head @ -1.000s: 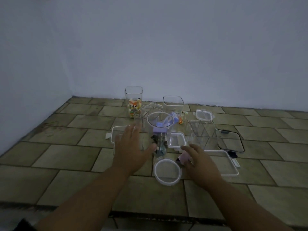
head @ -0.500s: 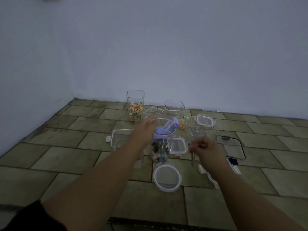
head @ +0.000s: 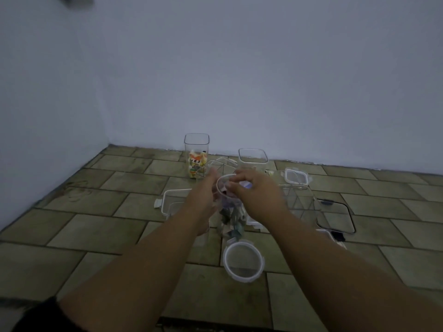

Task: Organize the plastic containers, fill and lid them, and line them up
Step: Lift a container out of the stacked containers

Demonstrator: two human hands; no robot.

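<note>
Nearest, a round lid [head: 244, 260] lies loose on the tiled floor [head: 96, 231], not yet fitted. Just beyond it the left hand [head: 203, 195] wraps the side of a round jar [head: 230, 212] partly filled with small items, while the right hand [head: 256, 190], fingers pinched on a small pale item [head: 245, 185], hovers at its mouth. Farther back, a tall square container [head: 196, 154] holds colourful pieces unlidded; another square container [head: 253, 159] seems empty. Filling is underway; lidding and lining-up remain.

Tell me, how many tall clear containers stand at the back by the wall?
2: one holding colourful items at back left, one that looks empty to its right. Others nearer may be hidden behind the hands.
</note>
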